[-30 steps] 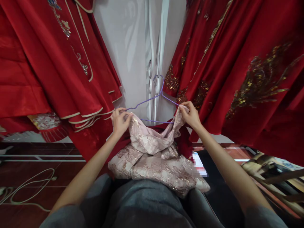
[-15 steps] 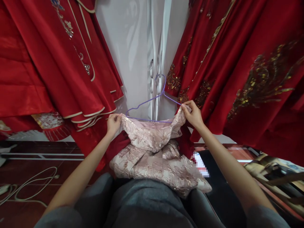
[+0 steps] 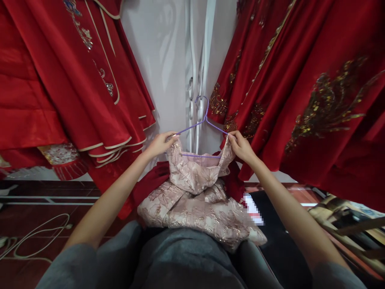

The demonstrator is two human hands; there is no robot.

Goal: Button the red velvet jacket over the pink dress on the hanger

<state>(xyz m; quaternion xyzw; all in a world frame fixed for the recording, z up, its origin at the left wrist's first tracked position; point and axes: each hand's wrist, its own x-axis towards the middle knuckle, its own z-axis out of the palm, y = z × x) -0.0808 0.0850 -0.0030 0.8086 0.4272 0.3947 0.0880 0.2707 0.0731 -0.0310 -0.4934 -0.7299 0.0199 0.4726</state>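
A pale pink brocade dress (image 3: 194, 173) with a metallic floral pattern lies over my lap, its bodice raised in front of me. My left hand (image 3: 165, 143) pinches the left shoulder strap against the arm of a purple wire hanger (image 3: 205, 117). On the other side, my right hand (image 3: 240, 145) grips the right strap at the hanger's other arm. The hanger's lower bar crosses the neckline opening, and its hook stands up in front of the white doors. Dark red cloth (image 3: 155, 176) shows on both sides beneath the bodice.
Red embroidered garments hang at left (image 3: 90, 100) and right (image 3: 270, 100), close to my hands. White cabinet doors (image 3: 156, 52) stand ahead. A pale cable (image 3: 42, 224) curls on the floor at left; a dark flat surface (image 3: 279, 228) lies at right.
My left hand has moved right and slightly up, bringing the left strap inward onto the hanger's arm. My right hand has stayed nearly in place, still gripping its strap.
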